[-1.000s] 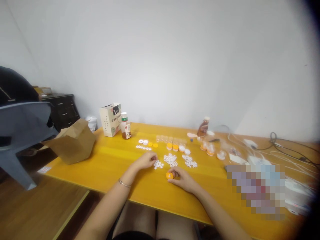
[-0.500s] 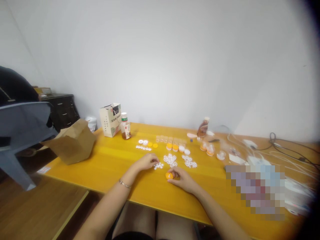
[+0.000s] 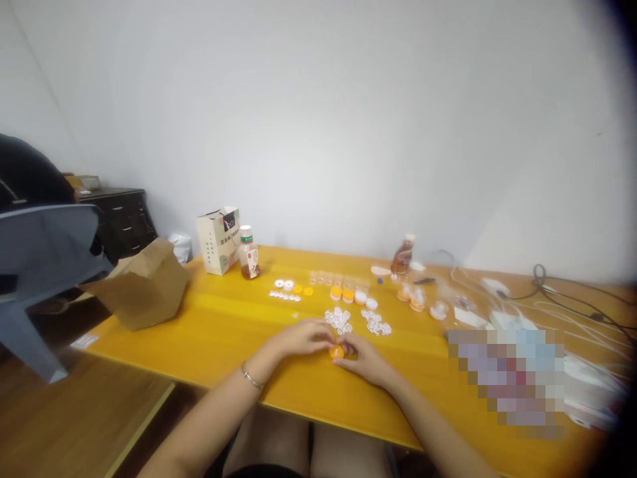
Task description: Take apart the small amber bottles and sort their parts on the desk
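Observation:
A round orange cap (image 3: 336, 352) with a small white part at its middle is held between the thumb and fingers of my right hand (image 3: 365, 357), low over the table. My left hand (image 3: 309, 335) reaches to the cap's upper left edge, its fingertips pinched together; whatever they hold is too small to make out. The hand covers the spot where small white pieces lay. Just beyond the hands are two piles of white rings (image 3: 338, 320) (image 3: 377, 323). Behind them stands a row of orange and white caps (image 3: 348, 296).
Farther left lie white and yellow discs (image 3: 293, 287) and a row of small white pieces (image 3: 284, 296). A brown paper bag (image 3: 149, 285), a printed carton bag (image 3: 219, 242) and a bottle (image 3: 249, 255) stand at left. Cables (image 3: 557, 292) and clear-domed orange items (image 3: 417, 300) are at right.
My left hand has moved right, from the small white pieces to the orange cap. My right hand keeps holding the cap in nearly the same place.

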`<state>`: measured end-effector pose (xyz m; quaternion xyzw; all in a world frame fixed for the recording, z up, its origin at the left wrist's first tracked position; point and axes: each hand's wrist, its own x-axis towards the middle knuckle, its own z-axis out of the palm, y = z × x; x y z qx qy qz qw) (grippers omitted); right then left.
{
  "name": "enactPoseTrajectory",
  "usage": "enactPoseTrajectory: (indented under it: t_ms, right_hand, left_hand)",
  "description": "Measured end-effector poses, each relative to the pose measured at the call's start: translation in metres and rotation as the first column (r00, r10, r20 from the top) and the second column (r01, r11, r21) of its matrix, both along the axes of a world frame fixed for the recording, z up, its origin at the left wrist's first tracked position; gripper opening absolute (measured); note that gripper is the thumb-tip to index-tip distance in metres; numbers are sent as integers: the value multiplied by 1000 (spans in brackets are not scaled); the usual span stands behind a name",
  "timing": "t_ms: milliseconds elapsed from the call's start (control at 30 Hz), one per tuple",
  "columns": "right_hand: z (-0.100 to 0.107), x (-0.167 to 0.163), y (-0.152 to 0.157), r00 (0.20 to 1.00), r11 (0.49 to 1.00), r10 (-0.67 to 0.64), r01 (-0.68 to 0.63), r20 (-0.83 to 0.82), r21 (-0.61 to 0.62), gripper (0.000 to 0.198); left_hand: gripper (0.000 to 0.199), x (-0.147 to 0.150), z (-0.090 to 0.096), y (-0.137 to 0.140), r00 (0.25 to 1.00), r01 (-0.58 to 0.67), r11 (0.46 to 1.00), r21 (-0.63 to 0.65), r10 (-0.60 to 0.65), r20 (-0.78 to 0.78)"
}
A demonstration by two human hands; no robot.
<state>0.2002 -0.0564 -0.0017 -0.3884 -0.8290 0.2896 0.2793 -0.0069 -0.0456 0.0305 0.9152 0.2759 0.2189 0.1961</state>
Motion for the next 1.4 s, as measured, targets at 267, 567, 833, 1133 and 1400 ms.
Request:
enactPoseTrajectory:
  t_ms: [267, 567, 833, 1133, 1400]
  right_hand:
    - [-1, 0, 2, 1000, 1000, -5, 5, 10, -7, 23]
    - [-1, -1, 2, 1000, 1000, -24, 23, -15, -20, 22]
    - [-1, -2, 1, 999, 999, -31, 30, -33, -30, 22]
    - [-2, -1, 2, 999, 999, -41, 40, -27, -33, 22]
    - [-3, -1, 3, 998, 999, -43, 42, -41, -32, 20]
  left_hand:
    - [15, 13, -7, -2, 997, 24, 996, 85, -19, -69]
    - [14, 13, -9, -2, 997, 73, 980, 187, -66, -45]
    - [18, 15, -17, 4, 993, 79, 902, 425, -34, -113]
    - [23, 16, -14, 0, 981, 123, 794, 596, -6, -195]
    - [19, 14, -11, -1, 975, 143, 773, 618, -3, -221]
